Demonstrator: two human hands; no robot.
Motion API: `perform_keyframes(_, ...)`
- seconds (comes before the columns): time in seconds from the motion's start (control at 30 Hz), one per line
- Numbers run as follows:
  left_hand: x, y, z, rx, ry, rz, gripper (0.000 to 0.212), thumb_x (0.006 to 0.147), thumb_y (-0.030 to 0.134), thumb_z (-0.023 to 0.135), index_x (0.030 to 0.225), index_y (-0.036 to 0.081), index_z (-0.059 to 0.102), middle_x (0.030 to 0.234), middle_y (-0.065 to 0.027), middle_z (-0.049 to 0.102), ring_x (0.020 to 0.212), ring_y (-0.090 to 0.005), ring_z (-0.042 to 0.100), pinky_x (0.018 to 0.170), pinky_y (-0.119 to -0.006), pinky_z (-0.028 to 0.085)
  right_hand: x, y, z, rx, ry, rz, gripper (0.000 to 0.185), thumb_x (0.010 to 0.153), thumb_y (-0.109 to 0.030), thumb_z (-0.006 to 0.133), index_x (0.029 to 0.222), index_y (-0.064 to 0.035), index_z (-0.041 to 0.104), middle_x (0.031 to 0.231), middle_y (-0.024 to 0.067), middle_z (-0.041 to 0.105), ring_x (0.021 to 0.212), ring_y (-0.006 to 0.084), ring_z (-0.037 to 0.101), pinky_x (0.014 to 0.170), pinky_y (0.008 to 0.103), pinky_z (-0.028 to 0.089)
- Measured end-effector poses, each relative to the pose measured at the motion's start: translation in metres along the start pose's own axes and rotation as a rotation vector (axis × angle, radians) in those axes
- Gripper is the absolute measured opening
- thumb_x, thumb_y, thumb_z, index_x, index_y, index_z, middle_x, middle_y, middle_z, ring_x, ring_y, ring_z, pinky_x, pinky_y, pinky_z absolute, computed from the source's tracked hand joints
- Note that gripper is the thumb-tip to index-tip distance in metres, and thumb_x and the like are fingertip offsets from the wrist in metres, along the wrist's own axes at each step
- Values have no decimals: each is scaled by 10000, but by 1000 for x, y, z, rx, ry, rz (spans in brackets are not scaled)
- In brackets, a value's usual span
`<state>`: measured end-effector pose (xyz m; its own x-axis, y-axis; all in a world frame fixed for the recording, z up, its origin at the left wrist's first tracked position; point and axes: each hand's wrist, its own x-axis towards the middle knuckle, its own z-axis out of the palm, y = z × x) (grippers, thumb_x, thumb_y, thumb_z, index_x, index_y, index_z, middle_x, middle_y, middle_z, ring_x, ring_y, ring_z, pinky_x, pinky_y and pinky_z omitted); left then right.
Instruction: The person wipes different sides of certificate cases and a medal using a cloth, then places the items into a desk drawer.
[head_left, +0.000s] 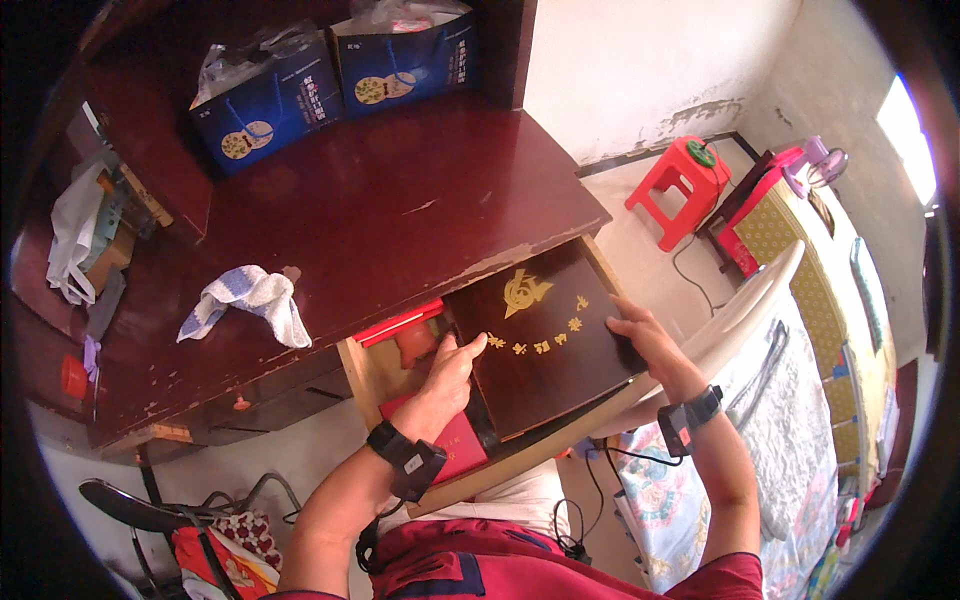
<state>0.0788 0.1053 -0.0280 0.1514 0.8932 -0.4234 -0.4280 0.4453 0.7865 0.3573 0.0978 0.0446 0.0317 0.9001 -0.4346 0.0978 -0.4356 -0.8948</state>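
Note:
A dark wooden box or case with gold emblem and lettering (551, 382) lies in the pulled-out wooden drawer (480, 489). My left hand (448, 375) is at its left edge, thumb and forefinger apart near the lettering; whether it grips is hard to tell. My right hand (649, 337) rests at its right edge by the drawer's side, fingers bent around or over that edge. Left of the case in the drawer are a red booklet (456, 444), an orange-brown item (415, 343) and a red flat item (397, 322).
On the dark red desk (375, 202) lie a crumpled white-and-blue cloth (251, 300) and two blue paper gift bags (277, 112). A red plastic stool (679, 187) stands beyond the drawer. A covered bed (810, 262) is on the right, a chair (135, 499) at lower left.

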Motion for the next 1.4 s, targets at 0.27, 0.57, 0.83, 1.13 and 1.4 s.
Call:
perform_keyframes(0.27,21,-24,-9,80,97,29,472,900,162,651,1307,15,462,1301,-91,532,1180,-210,485,1029,-357,365,27,26,1,-618,183,-279,531,922,-215,596,1382,1,442,1228,220,605,1048,301,624,890,360,481)
perform_keyframes(0.57,11,-25,2,645,194,258,878,841,244,701,1460,-65,160,1492,-271,230,1407,-379,197,1153,-428,179,10,6,37,-1272,306,-498,475,875,-226,593,1308,-62,488,1250,214,533,1170,400,498,918,465,460)
perform_keyframes(0.83,13,3,5,1455,-145,569,895,864,343,682,1479,-40,156,1530,-331,36,1436,-463,32,1162,-516,130,44,-2,32,-1305,-29,-548,768,859,-518,605,1476,-146,340,1527,289,178,1393,453,243,1126,464,281)
perform_keyframes(1.13,15,16,14,1732,-147,598,887,869,461,636,1461,-49,218,1503,-351,143,1408,-475,170,1141,-551,182,53,-2,30,-1465,-29,-613,834,821,-549,633,1481,-144,325,1519,293,202,1395,449,240,1137,453,260)
perform_keyframes(1.4,53,22,27,1813,-24,803,856,911,532,517,1470,-29,195,1452,-295,308,1353,-429,309,1111,-539,244,94,-4,47,-1336,125,-709,979,815,-682,538,1436,44,323,1508,283,243,1409,401,241,1146,430,248)
